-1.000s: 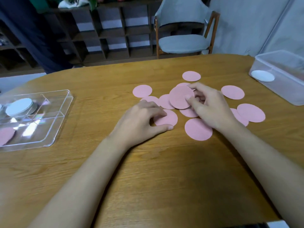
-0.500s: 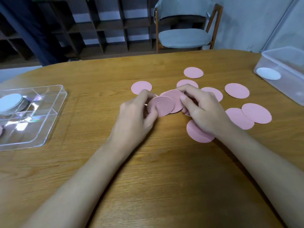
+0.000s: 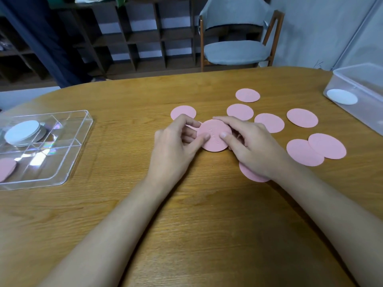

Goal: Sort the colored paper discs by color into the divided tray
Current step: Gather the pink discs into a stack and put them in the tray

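Left hand: the left hand (image 3: 176, 148) is curled, thumb on the face of the held disc (image 3: 214, 135) and fingers at its left edge.
Right hand: the right hand (image 3: 252, 146) pinches the same disc from the other side, thumb on the face and forefinger along the top rim.
Why both: probably to square up thin paper gathered into a pile, so that it travels in one carry rather than piece by piece.
Held disc: pink, tilted up off the tabletop (image 3: 186, 224), at the middle of the scatter and well apart from the tray (image 3: 78, 141).
Loose discs: the loose discs (image 3: 269, 122) are all pink and lie flat to the right of and beyond the hands, two of them overlapping at the right.
Tray: it sits at the left, with a white stack (image 3: 22, 132) in a far compartment and a pink disc (image 3: 6, 168) in a near one. Pink likely goes there.
Box: the clear box (image 3: 356, 79) at the right holds one white disc (image 3: 342, 96).
Hidden: I cannot tell how many discs sit behind the held one. One loose disc is mostly under the right wrist, and another is behind the left fingers.
Cut off: the frame edges clip the tray's left side and the box's right side.
Unclear: the raised lettering on the held disc is too small to read.
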A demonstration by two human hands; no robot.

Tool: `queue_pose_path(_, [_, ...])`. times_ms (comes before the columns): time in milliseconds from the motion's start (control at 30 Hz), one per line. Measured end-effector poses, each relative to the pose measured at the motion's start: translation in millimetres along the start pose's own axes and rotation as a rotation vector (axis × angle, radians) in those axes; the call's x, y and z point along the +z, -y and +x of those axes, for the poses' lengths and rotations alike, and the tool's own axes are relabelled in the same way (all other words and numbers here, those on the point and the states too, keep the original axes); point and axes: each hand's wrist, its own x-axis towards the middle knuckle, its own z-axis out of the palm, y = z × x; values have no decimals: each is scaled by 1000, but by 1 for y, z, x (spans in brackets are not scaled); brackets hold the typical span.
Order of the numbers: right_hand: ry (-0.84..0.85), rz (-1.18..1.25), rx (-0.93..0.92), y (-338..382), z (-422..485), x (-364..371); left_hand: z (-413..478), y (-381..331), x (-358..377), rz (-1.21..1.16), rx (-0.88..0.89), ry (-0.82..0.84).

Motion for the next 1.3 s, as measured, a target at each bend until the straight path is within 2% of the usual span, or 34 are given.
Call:
queue_pose_path(200, [-1, -1, -4, -4, 0, -2, -1, -1, 0, 24, 77, 16])
queue_pose_path(300, [-65, 17, -3, -6, 1, -5, 3, 8, -5, 219, 124, 72])
queue_pose_path(400, [-98, 51, 26, -11, 2, -8, 7, 22, -8, 384, 66, 197])
queue_pose_path(533, [-94, 53, 35, -13, 1, -8, 9, 27, -8, 383, 58, 189])
queue_pose_path(700, [-96, 51, 52, -14, 1, -6, 9, 23, -15, 439, 174, 220])
queue_pose_path(867, [-147, 69, 107, -12, 1, -9, 5, 13, -19, 480, 399, 66])
queue_pose_path(967, [-152, 73, 108, -11, 1, -9, 5, 9, -18, 439, 439, -9])
queue_pose_path(1100, [-86, 146, 104, -7, 1, -5, 2, 2, -12, 283, 356, -91])
queue_pose_path(1300, [-30, 168, 77, -4, 0, -3, -1, 1, -3, 114, 136, -56])
